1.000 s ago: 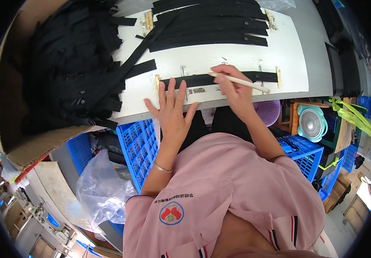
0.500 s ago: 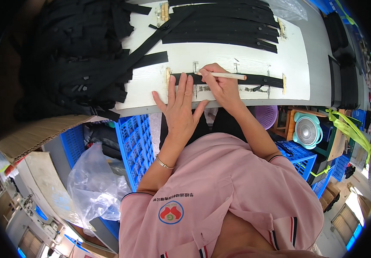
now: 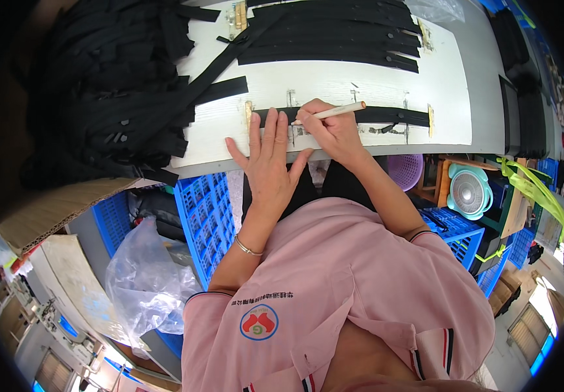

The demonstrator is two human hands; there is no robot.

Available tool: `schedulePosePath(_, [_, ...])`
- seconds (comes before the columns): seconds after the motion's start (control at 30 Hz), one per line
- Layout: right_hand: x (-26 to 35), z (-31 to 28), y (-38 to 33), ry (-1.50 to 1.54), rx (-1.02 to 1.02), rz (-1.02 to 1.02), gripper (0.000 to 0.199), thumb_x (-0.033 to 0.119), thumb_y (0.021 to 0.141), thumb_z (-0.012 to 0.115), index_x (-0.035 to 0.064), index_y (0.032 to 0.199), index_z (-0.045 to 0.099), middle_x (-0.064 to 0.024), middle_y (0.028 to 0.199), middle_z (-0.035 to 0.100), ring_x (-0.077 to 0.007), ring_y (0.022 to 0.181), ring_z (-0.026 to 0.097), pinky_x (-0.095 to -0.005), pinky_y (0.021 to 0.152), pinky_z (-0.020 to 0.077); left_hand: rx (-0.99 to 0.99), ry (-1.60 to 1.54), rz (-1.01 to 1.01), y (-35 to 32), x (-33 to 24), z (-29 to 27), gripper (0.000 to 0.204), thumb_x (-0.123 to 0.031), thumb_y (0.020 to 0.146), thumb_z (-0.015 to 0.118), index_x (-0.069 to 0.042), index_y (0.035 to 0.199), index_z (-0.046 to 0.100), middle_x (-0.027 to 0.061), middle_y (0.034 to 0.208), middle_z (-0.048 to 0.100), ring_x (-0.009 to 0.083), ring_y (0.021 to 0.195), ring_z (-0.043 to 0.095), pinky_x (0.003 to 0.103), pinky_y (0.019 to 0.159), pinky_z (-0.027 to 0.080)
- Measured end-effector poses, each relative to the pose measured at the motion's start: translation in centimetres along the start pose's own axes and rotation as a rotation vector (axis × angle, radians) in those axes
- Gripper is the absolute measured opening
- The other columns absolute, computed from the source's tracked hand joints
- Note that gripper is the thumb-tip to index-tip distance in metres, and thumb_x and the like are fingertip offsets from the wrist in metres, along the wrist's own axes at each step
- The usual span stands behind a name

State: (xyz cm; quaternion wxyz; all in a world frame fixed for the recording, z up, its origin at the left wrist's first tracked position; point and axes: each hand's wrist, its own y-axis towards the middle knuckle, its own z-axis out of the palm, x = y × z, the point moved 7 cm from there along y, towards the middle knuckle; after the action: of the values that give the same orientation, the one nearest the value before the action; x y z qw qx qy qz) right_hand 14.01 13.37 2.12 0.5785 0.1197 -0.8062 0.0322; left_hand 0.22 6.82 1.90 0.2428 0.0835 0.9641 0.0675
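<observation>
A black zipper (image 3: 393, 116) lies straight across the white board (image 3: 448, 85), between two small tan end pieces. My left hand (image 3: 270, 166) rests flat on its left part, fingers stretched out and thumb apart. Beside those fingertips, my right hand (image 3: 339, 136) grips a white pencil (image 3: 341, 112). The pencil's tip touches or nearly touches the zipper's lower edge, and its back end slants up to the right. Dark marks show on the board above and below the zipper. A zipper pull (image 3: 390, 128) hangs at the lower edge, right of my right hand.
Several black zippers (image 3: 327, 36) lie side by side on the board's far part. A large heap of black zippers (image 3: 112, 78) spills from a cardboard box (image 3: 66, 212) on the left. Below the table stand a blue crate (image 3: 206, 219), a purple basket (image 3: 405, 171) and a turquoise fan (image 3: 469, 191).
The pencil tip has moved from the zipper's upper edge down to its lower edge, and the pencil now tilts upward to the right. My left hand stays on the zipper.
</observation>
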Motion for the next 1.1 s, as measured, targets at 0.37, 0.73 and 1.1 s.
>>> schedulePosePath(0.37, [0.3,-2.8,-1.2,0.142,-0.103,-0.006,0.017,0.009,0.099,0.059,-0.0016,0.09,0.069,-0.0022,0.078,0.065,-0.0071,0.071,0.056,-0.024,0.062,0.0443,0.018,-0.002,-0.004,0.0,0.1,0.3,0.08,-0.046,0.091,0.073,-0.007,0.155,0.045,0.0075,0.162,0.041,0.0311,0.156,0.024,0.069,0.118,-0.008])
schedulePosePath(0.73, [-2.3,-10.3,-3.5,-0.067,-0.455,0.046,0.015,0.01,0.099,0.061,-0.0015,0.092,0.069,-0.0029,0.068,0.06,-0.0064,0.063,0.054,-0.0241,0.057,0.0428,0.065,0.011,-0.016,0.2,-0.8,0.1,0.081,-0.047,0.093,0.071,-0.007,0.157,0.041,0.0103,0.165,0.037,0.0337,0.156,0.022,0.07,0.118,-0.008])
schedulePosePath(1.1, [-2.3,-9.8,-3.2,-0.037,-0.44,0.037,0.016,0.011,0.101,0.062,-0.0015,0.093,0.069,-0.0056,0.07,0.063,-0.0097,0.061,0.056,-0.0266,0.057,0.0439,0.164,-0.186,0.199,1.5,-8.1,3.6,0.076,-0.044,0.093,0.071,-0.002,0.151,0.048,0.0153,0.161,0.041,0.033,0.154,0.028,0.065,0.121,-0.001])
